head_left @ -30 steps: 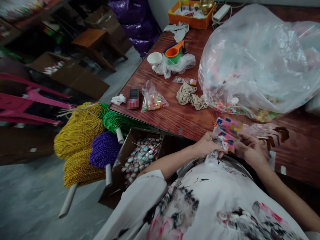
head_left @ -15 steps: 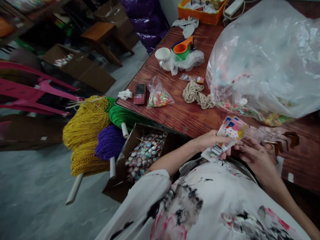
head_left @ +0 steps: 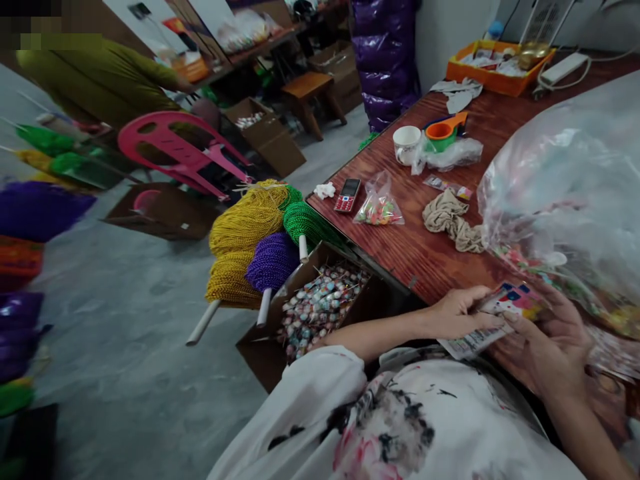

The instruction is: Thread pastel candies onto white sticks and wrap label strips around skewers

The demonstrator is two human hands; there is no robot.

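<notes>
Both of my hands hold a small stack of printed clear packets (head_left: 477, 341) just past the table's front edge. My left hand (head_left: 460, 313) grips the stack from the left, thumb on top. From the right, my right hand (head_left: 555, 340) closes on its printed end. Near my hands on the reddish table (head_left: 380, 250) lies a crumpled beige cloth (head_left: 453, 220). A large clear plastic bag (head_left: 575, 180) with colourful pieces is at the right. Further left are a small bag of coloured pieces (head_left: 379, 207) and a red phone (head_left: 347, 195).
A white cup (head_left: 407, 143), orange scoop (head_left: 443, 132) and orange tray (head_left: 495, 73) stand on the table. Beside it are a box of wrapped lollipops (head_left: 325, 300) and yellow cord bundles (head_left: 245, 220). A person in olive (head_left: 100, 80) is beyond the pink chair (head_left: 170, 143).
The view has swung left, bringing the person into sight. My right hand, earlier beside the packets, now grips their printed end.
</notes>
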